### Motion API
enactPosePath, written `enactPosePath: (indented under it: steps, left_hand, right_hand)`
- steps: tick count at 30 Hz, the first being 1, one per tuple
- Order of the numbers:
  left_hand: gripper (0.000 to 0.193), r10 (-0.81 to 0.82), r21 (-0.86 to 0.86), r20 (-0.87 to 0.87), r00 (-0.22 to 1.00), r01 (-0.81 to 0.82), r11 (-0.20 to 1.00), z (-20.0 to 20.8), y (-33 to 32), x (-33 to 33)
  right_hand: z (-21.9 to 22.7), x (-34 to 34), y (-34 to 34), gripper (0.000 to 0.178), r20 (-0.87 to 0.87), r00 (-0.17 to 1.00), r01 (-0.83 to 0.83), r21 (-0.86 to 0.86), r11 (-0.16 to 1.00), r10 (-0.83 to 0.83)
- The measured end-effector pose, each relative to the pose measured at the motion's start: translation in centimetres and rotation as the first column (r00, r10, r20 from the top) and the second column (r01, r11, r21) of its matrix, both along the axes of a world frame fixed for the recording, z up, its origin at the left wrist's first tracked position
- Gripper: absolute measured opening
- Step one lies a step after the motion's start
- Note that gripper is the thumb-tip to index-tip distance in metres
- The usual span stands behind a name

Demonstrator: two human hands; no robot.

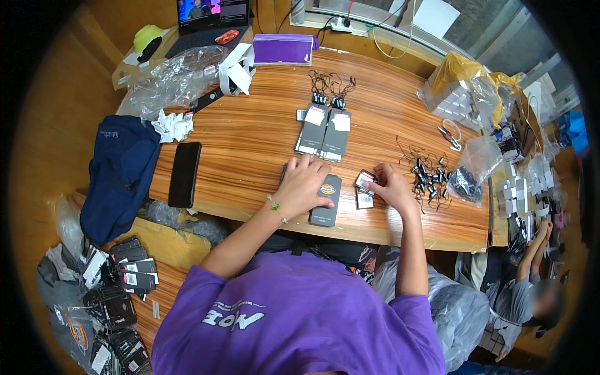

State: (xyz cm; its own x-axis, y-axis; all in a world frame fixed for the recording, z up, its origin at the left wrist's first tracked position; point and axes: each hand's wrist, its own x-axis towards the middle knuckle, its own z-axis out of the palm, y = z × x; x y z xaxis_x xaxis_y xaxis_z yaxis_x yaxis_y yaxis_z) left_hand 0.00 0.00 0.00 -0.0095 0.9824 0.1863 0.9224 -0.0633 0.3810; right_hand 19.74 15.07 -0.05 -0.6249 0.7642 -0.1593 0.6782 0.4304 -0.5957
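Note:
My left hand [305, 186] lies palm down over dark grey hang tags, fingers a little apart. Its thumb rests on a hang tag [324, 215] with an orange oval logo; part of another dark tag shows behind the wrist side. Close by on the right, my right hand [392, 186] pinches the edge of a small black-and-white label [365, 180] between thumb and finger. Below that lies a second small label [365, 201] with a barcode. Ahead of my hands are two stacks of grey hang tags [323, 134] with white stickers and black strings attached.
A heap of black string fasteners [430, 178] lies right, beside a clear plastic bag [476, 164]. At left are a black phone [185, 175] and a navy pouch [122, 169]. A purple pack [282, 50] and laptop [209, 22] stand at the back. Another person [522, 300] works far right.

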Motion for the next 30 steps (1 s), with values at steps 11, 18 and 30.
enactPosePath:
  steps: [11, 18, 30]
  left_hand:
    - [0.062, -0.014, -0.044, 0.018, 1.000, 0.015, 0.999, -0.4, 0.1, 0.3]
    - [0.062, -0.007, -0.027, 0.039, 0.999, 0.008, 1.000, -0.9, -0.2, 0.2]
    - [0.066, -0.006, 0.004, 0.062, 0.998, 0.005, 1.000, -1.0, -0.5, 0.1]
  right_hand:
    - [-3.8, 0.6, -0.4, 0.049, -0.198, 0.973, 0.092, -0.144, 0.985, -0.119]
    - [-2.4, 0.2, -1.7, 0.045, -0.323, 0.945, 0.051, -0.011, 0.999, -0.052]
    - [-1.0, 1.1, -3.5, 0.043, -0.203, 0.975, -0.066, 0.116, 0.991, 0.089]
